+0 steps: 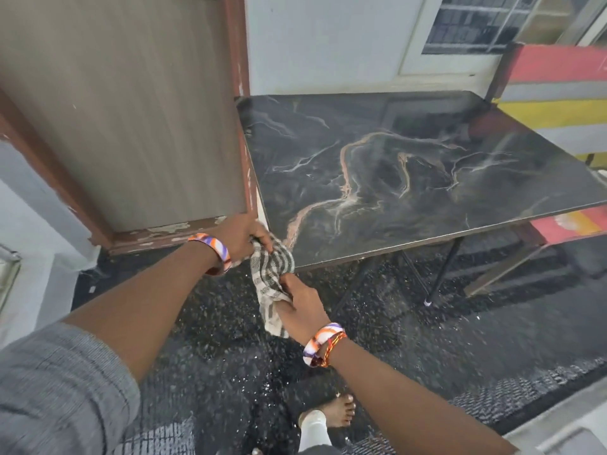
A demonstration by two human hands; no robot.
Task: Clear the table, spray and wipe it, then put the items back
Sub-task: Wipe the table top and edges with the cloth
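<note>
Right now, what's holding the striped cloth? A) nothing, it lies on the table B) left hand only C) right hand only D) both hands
D: the left hand grips the top of the cloth at the table corner, and the right hand grips it lower down.

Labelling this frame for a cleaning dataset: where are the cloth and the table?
cloth [271, 262]: head view, bunched striped middle between both hands.
table [410, 165]: head view, bare marbled top.

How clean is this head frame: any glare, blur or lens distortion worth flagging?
Head view: wide-angle bending bows the door and table edge; the glossy marble table shows soft reflections, no blown-out glare; the floor looks smeared; left hand, right hand and striped cloth are fairly sharp.
</note>
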